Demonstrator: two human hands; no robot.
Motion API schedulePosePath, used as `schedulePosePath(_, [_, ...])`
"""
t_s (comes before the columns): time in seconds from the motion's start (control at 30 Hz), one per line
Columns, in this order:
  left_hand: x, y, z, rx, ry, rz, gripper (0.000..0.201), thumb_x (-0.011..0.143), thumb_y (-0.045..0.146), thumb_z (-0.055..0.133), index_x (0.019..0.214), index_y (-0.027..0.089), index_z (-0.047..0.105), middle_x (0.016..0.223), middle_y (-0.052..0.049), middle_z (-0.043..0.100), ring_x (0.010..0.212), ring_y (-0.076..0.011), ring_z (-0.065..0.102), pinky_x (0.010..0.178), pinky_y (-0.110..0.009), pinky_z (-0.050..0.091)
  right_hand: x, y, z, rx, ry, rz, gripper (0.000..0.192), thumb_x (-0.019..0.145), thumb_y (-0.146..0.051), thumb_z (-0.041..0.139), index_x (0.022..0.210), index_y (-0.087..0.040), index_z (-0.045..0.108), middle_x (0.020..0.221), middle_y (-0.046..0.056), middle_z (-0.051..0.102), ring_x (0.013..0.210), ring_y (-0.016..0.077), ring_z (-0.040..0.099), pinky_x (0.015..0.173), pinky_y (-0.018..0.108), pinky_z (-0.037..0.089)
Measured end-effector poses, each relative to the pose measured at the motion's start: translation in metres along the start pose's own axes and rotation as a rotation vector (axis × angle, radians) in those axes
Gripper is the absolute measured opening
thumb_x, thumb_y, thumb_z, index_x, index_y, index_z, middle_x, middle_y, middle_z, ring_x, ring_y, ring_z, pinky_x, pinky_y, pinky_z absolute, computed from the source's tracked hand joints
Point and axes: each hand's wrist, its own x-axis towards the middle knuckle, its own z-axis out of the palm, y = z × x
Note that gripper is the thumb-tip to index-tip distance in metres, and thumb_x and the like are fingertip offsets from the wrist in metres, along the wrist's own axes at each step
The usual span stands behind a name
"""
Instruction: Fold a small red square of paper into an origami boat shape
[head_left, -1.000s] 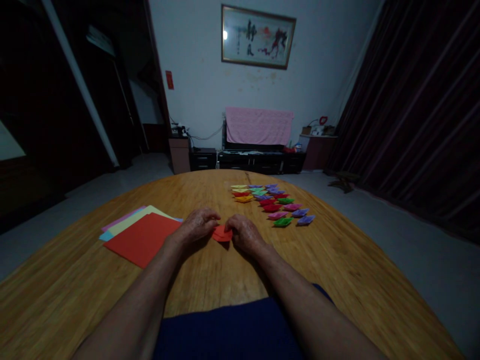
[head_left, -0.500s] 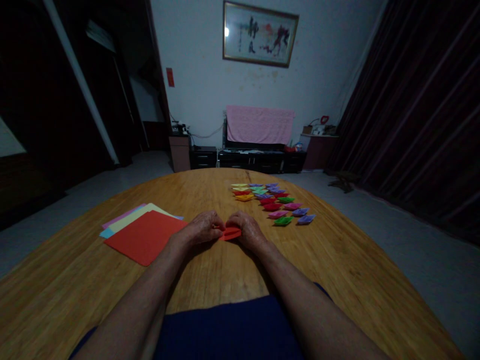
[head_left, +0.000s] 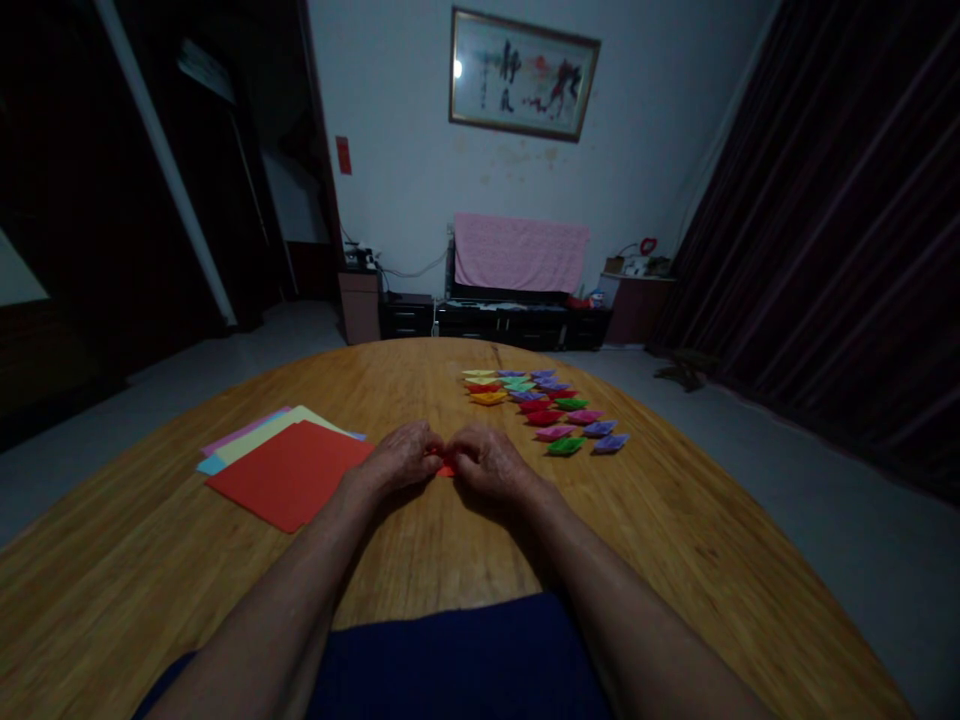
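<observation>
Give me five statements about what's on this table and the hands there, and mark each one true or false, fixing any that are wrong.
1. The left hand and right hand both hold a small red folded paper. True.
2. The top sheet in the stack of paper sheets is yellow. False: a red sheet is on top.
3. That stack lies nearer the left hand than the right hand. True.
4. The folded paper boats are all red. False: there are other colors too, such as a green boat and an orange boat.
5. The boats stand on a wooden table. True.
</observation>
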Motion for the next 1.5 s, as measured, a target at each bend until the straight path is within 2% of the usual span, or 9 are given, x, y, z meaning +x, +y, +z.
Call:
schedulePosePath(0.1, [0.001,0.000,0.001,0.001,0.008,-0.020,0.026,0.086,0.026,0.054,0.100,0.020,0.075,0.098,-0.009,0.064,0.091,-0.0223,0.058,0.083,-0.033,0.044,-0.002,0.000,0.003,-0.057,-0.088,-0.006,0.024,0.078,-0.007,0.053,0.085,-0.016,0.074,0.089,0.006,0.072,0.083,0.0165,0.063,0.079,0.028,0.046])
schedulePosePath(0.27, [0.002,-0.002,0.004,-0.006,0.021,-0.006,0.025,0.085,0.026,0.055,0.099,0.020,0.075,0.098,-0.009,0.065,0.092,-0.0222,0.058,0.082,-0.031,0.043,-0.002,0.001,0.001,-0.068,-0.125,-0.013,0.021,0.078,-0.007,0.054,0.082,-0.016,0.073,0.091,0.006,0.071,0.083,0.0154,0.062,0.081,0.028,0.045])
schedulePosePath(0.5, [0.002,-0.005,0.006,-0.028,0.026,0.012,0.028,0.081,0.024,0.055,0.101,0.019,0.075,0.099,-0.011,0.066,0.094,-0.0243,0.059,0.082,-0.033,0.044,-0.002,-0.006,-0.009,-0.066,-0.196,0.032,0.013,0.075,-0.010,0.059,0.076,-0.017,0.070,0.088,0.004,0.067,0.077,0.0143,0.059,0.072,0.026,0.044])
schedulePosePath(0.73, [0.003,-0.006,0.005,0.010,0.007,-0.004,0.027,0.083,0.026,0.054,0.101,0.022,0.074,0.098,-0.009,0.065,0.092,-0.0228,0.059,0.081,-0.031,0.044,-0.002,-0.006,-0.010,-0.070,-0.210,0.070,0.014,0.077,-0.011,0.059,0.080,-0.019,0.070,0.092,0.005,0.066,0.082,0.0162,0.059,0.074,0.027,0.044])
schedulePosePath(0.93, [0.001,-0.002,0.001,0.041,-0.011,0.010,0.028,0.084,0.025,0.053,0.101,0.022,0.074,0.094,-0.008,0.063,0.089,-0.0219,0.057,0.081,-0.032,0.043,-0.003,-0.005,-0.008,-0.152,-0.197,-0.026,0.018,0.080,-0.015,0.057,0.094,-0.018,0.069,0.097,0.006,0.063,0.090,0.0186,0.057,0.081,0.029,0.044])
schedulePosePath(1.2, [0.002,-0.003,0.002,0.023,-0.018,-0.016,0.028,0.084,0.027,0.054,0.104,0.019,0.072,0.101,-0.010,0.064,0.096,-0.0243,0.059,0.084,-0.034,0.045,-0.003,-0.011,-0.011,-0.162,-0.222,-0.047,0.013,0.081,-0.013,0.057,0.083,-0.016,0.070,0.097,0.008,0.064,0.092,0.0194,0.057,0.086,0.031,0.044])
schedulePosePath(1.37, [0.003,-0.004,0.002,0.016,-0.028,-0.038,0.029,0.084,0.027,0.054,0.106,0.019,0.072,0.105,-0.011,0.066,0.098,-0.0243,0.060,0.084,-0.034,0.046,-0.001,-0.012,-0.013,-0.155,-0.263,0.022,0.014,0.081,-0.012,0.058,0.078,-0.017,0.070,0.091,0.006,0.063,0.080,0.0164,0.056,0.075,0.028,0.043])
schedulePosePath(1.5, [0.003,-0.003,0.002,0.034,-0.028,-0.038,0.032,0.083,0.025,0.054,0.108,0.019,0.072,0.108,-0.010,0.067,0.101,-0.0230,0.060,0.086,-0.031,0.045,0.000,-0.009,-0.013,-0.074,-0.279,0.126,0.018,0.077,-0.009,0.059,0.086,-0.017,0.072,0.096,0.006,0.065,0.081,0.0151,0.058,0.072,0.025,0.043])
